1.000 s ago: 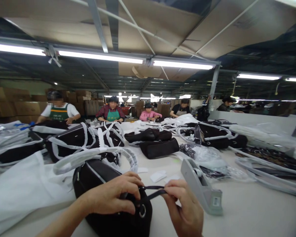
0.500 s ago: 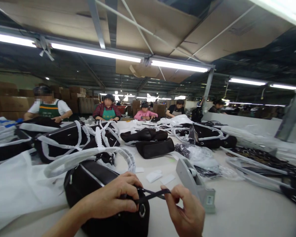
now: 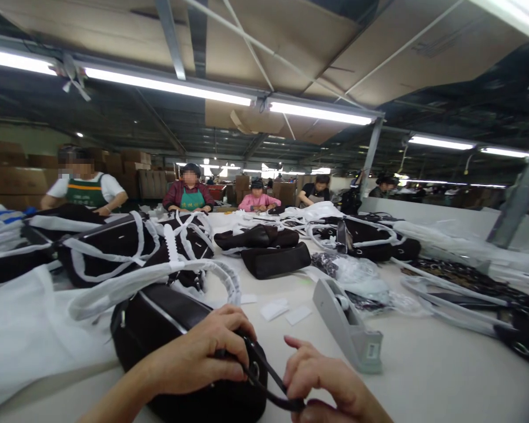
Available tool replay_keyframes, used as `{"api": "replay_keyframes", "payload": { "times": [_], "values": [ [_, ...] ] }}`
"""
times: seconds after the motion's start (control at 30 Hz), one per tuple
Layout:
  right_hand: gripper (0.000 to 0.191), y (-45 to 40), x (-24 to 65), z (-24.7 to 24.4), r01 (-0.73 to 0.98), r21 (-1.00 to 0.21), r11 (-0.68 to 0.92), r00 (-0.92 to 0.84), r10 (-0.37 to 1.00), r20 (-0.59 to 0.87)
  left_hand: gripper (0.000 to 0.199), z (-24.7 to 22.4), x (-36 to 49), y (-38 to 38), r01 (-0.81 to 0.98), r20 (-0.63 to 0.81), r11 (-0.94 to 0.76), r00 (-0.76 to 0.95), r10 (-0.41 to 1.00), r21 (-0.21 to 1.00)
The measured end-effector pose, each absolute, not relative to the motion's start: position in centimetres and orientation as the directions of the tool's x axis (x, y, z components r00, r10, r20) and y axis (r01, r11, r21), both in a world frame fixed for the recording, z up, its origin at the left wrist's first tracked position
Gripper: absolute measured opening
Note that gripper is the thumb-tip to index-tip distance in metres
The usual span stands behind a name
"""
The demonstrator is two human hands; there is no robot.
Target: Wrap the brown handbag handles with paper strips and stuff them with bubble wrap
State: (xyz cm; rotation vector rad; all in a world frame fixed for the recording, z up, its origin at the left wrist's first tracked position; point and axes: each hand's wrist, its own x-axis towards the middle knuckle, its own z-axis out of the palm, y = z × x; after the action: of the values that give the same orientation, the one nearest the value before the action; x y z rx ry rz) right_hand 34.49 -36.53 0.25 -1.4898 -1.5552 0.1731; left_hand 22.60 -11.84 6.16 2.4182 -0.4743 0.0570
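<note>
A black handbag [image 3: 167, 329] lies on the pale table in front of me, its handle [image 3: 158, 276] wrapped in white padding and arching behind it. A silver eyelet shows at its right end, partly behind a black strap [image 3: 271, 370]. My left hand [image 3: 216, 352] rests over the bag's right end, thumb and fingers pinching the strap. To the right, my right hand [image 3: 321, 382] grips the looped far end of the strap between thumb and fingers, with the index finger stretched out. The strap runs between both hands in a bent loop.
A grey tape dispenser [image 3: 350, 329] stands right of the bag, with small white cards [image 3: 275, 309] nearby. Black pouches [image 3: 275, 258], plastic-wrapped pieces [image 3: 361, 279] and more wrapped bags [image 3: 110, 247] lie farther back. White sheeting [image 3: 30, 335] spreads at left. Several people sit across the table.
My right hand has moved down with the strap's end, and its index finger has lifted. The strap, crossed and taut before, now bends down in a loop. My left hand stays nearly in place.
</note>
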Motion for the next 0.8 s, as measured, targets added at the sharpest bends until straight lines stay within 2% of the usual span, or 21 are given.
{"api": "replay_keyframes", "payload": {
  "times": [0.17, 0.3, 0.4, 0.53, 0.73, 0.8],
  "values": [
    [0.017, -36.7, 35.3, 2.7, 0.826, -0.545, 0.14, 0.118, 0.904, 0.411, 0.019, 6.4, 22.3, -11.9, -0.333, 0.139, -0.732, 0.939, -0.315, 0.594],
    [0.015, -37.5, 35.9, 2.7, 0.883, -0.468, 0.04, 0.173, 0.899, 0.403, 0.022, 6.3, 22.3, -12.3, -0.328, 0.148, -0.745, 0.943, -0.299, 0.581],
    [0.016, -37.7, 35.7, 1.8, 0.858, -0.512, -0.032, 0.282, 0.864, 0.418, 0.019, 6.0, 22.6, -12.5, -0.324, 0.171, -0.741, 0.945, -0.277, 0.589],
    [0.017, -37.4, 35.2, 1.1, 0.816, -0.578, -0.002, 0.343, 0.807, 0.481, 0.018, 5.8, 22.7, -12.6, -0.309, 0.174, -0.734, 0.951, -0.257, 0.605],
    [0.015, -37.5, 35.4, 1.1, 0.843, -0.538, -0.016, 0.335, 0.798, 0.501, 0.017, 5.9, 22.5, -12.9, -0.299, 0.188, -0.744, 0.954, -0.233, 0.597],
    [0.019, -37.6, 35.5, 0.9, 0.846, -0.532, -0.031, 0.346, 0.791, 0.505, 0.018, 5.7, 22.5, -13.1, -0.301, 0.206, -0.74, 0.954, -0.22, 0.602]
  ]
}}
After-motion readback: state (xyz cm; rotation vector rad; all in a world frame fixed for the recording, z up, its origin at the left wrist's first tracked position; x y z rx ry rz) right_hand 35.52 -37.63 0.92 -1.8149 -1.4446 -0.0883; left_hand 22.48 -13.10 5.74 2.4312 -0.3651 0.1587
